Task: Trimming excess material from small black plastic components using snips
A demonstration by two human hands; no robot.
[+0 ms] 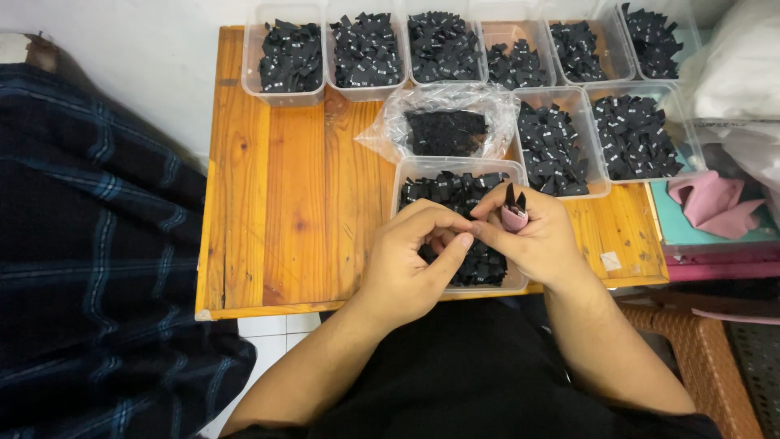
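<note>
Working over the nearest clear plastic rectangular tub (404,180) of small black folded fabric labels (486,265), at the front edge of the orange-stained wooden slatted table (284,203). Right hand (532,236) grasping a small pink rolled fabric piece (514,217) with two black label ends (515,197) sticking up from its top, fingers curled around it. Left hand (418,256) partly curled, thumb tip touching the right hand's fingertip just beside the pink piece; whether gripping a label, not discernible. Both hands hovering directly above the tub's right half.

Lying just behind the tub: a crumpled clear plastic bag (445,122) of black labels. Standing along the back edge and to the right: a row of similar clear tubs (366,49) filled with black labels. Resting right of the table: a pink cloth (715,203) on a teal surface. Covering the left side: dark blue checked fabric (89,244).
</note>
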